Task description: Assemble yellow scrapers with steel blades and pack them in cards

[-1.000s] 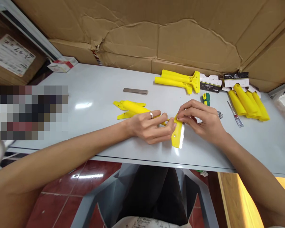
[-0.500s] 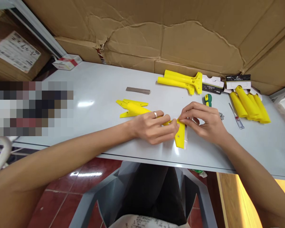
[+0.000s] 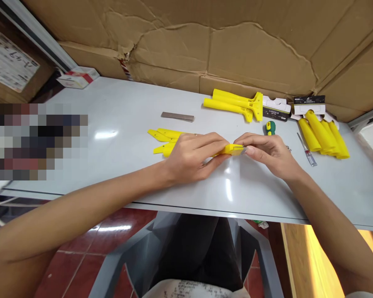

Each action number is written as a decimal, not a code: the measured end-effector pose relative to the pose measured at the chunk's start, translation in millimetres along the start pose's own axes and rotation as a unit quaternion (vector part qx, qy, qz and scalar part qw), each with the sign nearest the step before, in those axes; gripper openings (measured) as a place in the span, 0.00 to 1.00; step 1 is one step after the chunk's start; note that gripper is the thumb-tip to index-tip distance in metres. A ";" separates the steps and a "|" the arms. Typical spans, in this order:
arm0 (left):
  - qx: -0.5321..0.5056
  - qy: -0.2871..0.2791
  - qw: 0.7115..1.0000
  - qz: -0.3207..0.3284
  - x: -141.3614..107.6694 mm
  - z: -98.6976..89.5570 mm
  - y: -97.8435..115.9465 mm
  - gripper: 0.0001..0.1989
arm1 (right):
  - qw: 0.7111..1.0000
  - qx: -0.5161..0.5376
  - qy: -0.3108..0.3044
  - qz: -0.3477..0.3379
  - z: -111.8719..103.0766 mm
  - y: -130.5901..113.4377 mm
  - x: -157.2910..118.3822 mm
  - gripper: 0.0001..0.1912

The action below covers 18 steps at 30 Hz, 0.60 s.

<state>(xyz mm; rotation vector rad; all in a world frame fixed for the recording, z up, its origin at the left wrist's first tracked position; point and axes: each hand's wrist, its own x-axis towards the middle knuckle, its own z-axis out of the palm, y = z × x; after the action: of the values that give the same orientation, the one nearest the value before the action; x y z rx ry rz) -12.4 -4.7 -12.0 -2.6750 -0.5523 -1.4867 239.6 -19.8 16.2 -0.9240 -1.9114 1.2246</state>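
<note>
Carton [image 3: 80, 77], red and white, sits well left of the grip, far side. Nearer in: flat yellow pieces [image 3: 157, 134] just beside the left hand, partly hidden by it; grey metal strips [image 3: 178, 116] beyond that hand. Left hand [image 3: 199, 157]: fingers closed round a yellow scraper [image 3: 233, 149], its head poking out between both hands. Change from a moment ago: head was broad face up, now tipped edge-on. Reads to me as putting its thin edge within the right thumb's reach. Right hand [image 3: 269, 157]: half curled, thumb at that edge, fingertips behind the head; can't tell from here if anything's pinched. Yellow handles [image 3: 233, 102] lie beyond the grip. Right of those, green screwdriver [image 3: 270, 128] just past the right hand, clear-handled screwdriver [image 3: 311, 158] off its right side, packaged yellow handles [image 3: 325, 134] farther right.
</note>
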 end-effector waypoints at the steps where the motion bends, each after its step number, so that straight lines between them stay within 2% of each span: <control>1: -0.018 -0.005 1.000 -0.010 1.1 -1.6 0.7 0.04 | 1.000 0.024 -0.006 0.005 1.0 1.1 0.0 0.10; 4: -0.063 -0.035 0.995 -0.073 6.3 -7.8 2.2 0.06 | 0.994 0.106 -0.021 0.034 5.7 5.1 1.0 0.10; 8: -0.094 -0.101 0.970 -0.201 15.6 -16.6 2.3 0.14 | 0.981 0.172 0.007 0.089 15.3 8.6 3.4 0.15; 13: -0.188 -0.173 0.901 -0.352 23.6 -21.3 2.9 0.13 | 0.977 0.147 0.032 0.152 23.8 3.8 3.1 0.11; 18: -0.250 -0.218 0.843 -0.424 27.0 -24.2 1.2 0.12 | 0.975 0.136 0.017 0.175 25.6 -0.9 1.0 0.12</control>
<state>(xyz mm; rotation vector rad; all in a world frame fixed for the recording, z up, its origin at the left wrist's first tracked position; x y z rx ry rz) -18.8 -2.8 23.7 -3.4304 -1.8051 -1.2082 217.7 -30.8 8.7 -1.1538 -1.5432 1.6148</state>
